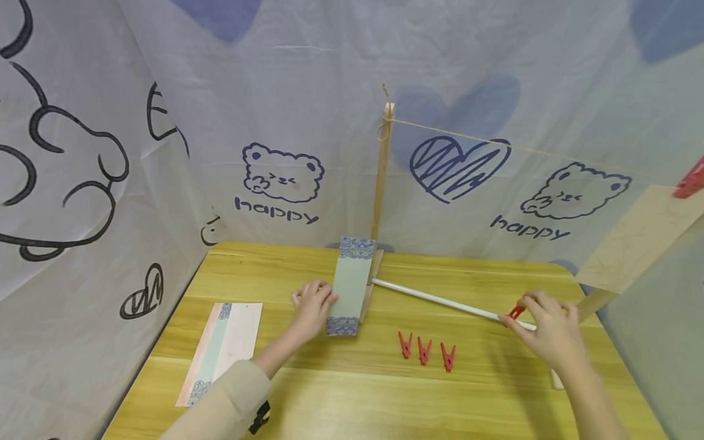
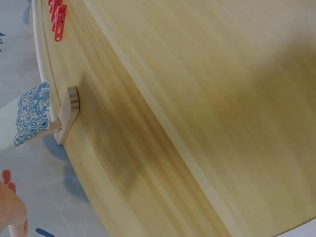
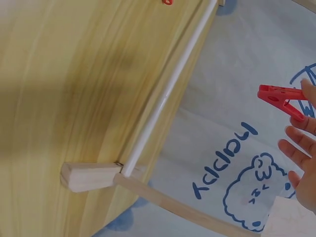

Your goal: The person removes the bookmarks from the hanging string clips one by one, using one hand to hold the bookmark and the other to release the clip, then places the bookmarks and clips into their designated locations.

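My left hand (image 1: pixel 315 308) pinches the left edge of a pale green paper card (image 1: pixel 350 287) with blue patterned ends. The card is raised in front of the left foot of a wooden stand. In the left wrist view, one patterned end of the card (image 2: pixel 33 114) shows above the hand (image 2: pixel 11 205). A red clothespin (image 1: pixel 516 312) is pinched between the thumb and fingers of my right hand (image 1: pixel 552 330), above the right end of a white rod. In the right wrist view, this clothespin (image 3: pixel 279 97) points away from the fingertips, its handles between thumb and finger.
Three red clothespins (image 1: pixel 424 351) lie in a row on the table (image 1: pixel 385 403). A string (image 1: pixel 467 137) runs from the wooden post (image 1: pixel 382 177) to the right, where a beige card (image 1: pixel 632 244) hangs under another clothespin. A pink-and-white card (image 1: pixel 236 336) lies at left. The white rod (image 1: pixel 440 299) joins the stand's feet.
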Motion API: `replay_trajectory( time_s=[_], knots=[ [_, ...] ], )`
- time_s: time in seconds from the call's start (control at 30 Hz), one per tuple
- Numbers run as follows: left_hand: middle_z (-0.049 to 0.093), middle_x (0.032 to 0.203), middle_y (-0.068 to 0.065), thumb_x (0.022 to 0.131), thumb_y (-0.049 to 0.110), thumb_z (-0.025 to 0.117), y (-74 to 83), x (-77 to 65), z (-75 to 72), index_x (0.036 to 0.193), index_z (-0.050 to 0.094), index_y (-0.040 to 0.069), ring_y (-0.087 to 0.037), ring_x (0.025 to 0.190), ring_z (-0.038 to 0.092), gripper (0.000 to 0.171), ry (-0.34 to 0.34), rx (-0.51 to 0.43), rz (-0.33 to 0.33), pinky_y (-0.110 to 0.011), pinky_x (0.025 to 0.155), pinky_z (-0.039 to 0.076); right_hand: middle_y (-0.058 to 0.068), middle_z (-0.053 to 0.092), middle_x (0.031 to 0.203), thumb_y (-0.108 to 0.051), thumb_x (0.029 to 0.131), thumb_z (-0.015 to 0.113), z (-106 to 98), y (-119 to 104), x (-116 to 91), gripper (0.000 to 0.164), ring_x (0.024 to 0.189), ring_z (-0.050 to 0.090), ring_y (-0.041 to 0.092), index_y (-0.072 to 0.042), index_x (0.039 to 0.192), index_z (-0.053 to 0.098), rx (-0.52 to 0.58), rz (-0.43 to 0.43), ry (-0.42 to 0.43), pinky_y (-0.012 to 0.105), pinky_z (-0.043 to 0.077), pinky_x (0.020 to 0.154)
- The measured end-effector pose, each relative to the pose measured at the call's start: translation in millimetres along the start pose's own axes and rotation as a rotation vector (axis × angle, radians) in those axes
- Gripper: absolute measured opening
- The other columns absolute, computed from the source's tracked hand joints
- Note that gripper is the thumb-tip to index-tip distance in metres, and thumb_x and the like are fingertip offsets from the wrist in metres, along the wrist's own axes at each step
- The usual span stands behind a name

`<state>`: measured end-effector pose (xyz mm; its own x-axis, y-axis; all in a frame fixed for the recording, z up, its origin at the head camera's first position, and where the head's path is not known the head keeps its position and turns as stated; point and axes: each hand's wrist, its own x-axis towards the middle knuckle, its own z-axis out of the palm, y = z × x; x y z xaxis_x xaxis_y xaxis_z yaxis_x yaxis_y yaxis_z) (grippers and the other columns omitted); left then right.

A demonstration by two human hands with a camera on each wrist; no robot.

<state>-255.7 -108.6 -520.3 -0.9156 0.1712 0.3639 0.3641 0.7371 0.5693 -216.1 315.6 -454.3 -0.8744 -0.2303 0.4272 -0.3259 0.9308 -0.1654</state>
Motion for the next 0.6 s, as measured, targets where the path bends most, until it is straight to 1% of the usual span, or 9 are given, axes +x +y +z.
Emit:
replay_trajectory(
  time_s=[0.07, 0.23, 0.33, 0.47, 0.6],
  knots=[
    [0.054, 0.103, -0.011, 0.093, 0.022, 0.050, -2.4, -1.8, -1.9, 0.088, 0.059, 0.008, -0.028, 0.096, 0.044, 0.017, 0.003, 0.000, -0.007, -0.052, 0.088, 0.017, 0.017, 0.055, 0.103, -0.044, 0.076, 0.070, 2, 0, -1, 0.039, 0.095, 0.050, 0.037, -0.007, 0.084, 0.059, 0.000, 0.003, -0.005, 0.057, 0.025, 0.083],
    [0.054, 0.103, -0.011, 0.092, 0.019, 0.051, -8.4, -6.8, -4.8, 0.086, 0.058, 0.008, -0.029, 0.096, 0.045, 0.014, 0.015, 0.007, -0.012, -0.053, 0.087, 0.017, 0.014, 0.054, 0.101, -0.036, 0.072, 0.074, 7, -1, -2, 0.032, 0.097, 0.047, 0.034, -0.010, 0.081, 0.059, 0.002, -0.006, -0.013, 0.057, 0.026, 0.083],
    [0.054, 0.103, -0.011, 0.092, 0.018, 0.052, -12.2, -9.9, -6.4, 0.083, 0.056, 0.009, -0.030, 0.096, 0.045, 0.013, 0.029, 0.009, -0.014, -0.054, 0.086, 0.018, 0.014, 0.054, 0.102, -0.037, 0.072, 0.074, 10, -1, -4, 0.030, 0.103, 0.044, 0.039, -0.013, 0.078, 0.058, 0.013, -0.004, -0.032, 0.059, 0.025, 0.084],
    [0.054, 0.103, -0.012, 0.092, 0.017, 0.052, -17.0, -14.2, -8.6, 0.079, 0.053, 0.010, -0.031, 0.096, 0.044, 0.015, 0.037, -0.007, -0.036, -0.055, 0.087, 0.017, 0.014, 0.055, 0.102, -0.038, 0.074, 0.073, 16, -2, -6, 0.028, 0.103, 0.046, 0.042, -0.016, 0.076, 0.057, 0.023, 0.004, -0.057, 0.061, 0.025, 0.085],
    [0.054, 0.104, -0.014, 0.093, 0.017, 0.050, -23.6, -19.5, -12.0, 0.078, 0.050, 0.010, -0.032, 0.096, 0.044, 0.017, 0.034, -0.015, -0.057, -0.055, 0.087, 0.016, 0.012, 0.055, 0.101, -0.036, 0.073, 0.074, 24, -3, -8, 0.028, 0.097, 0.050, 0.035, -0.014, 0.076, 0.058, 0.030, 0.006, -0.064, 0.061, 0.025, 0.086]
  ],
)
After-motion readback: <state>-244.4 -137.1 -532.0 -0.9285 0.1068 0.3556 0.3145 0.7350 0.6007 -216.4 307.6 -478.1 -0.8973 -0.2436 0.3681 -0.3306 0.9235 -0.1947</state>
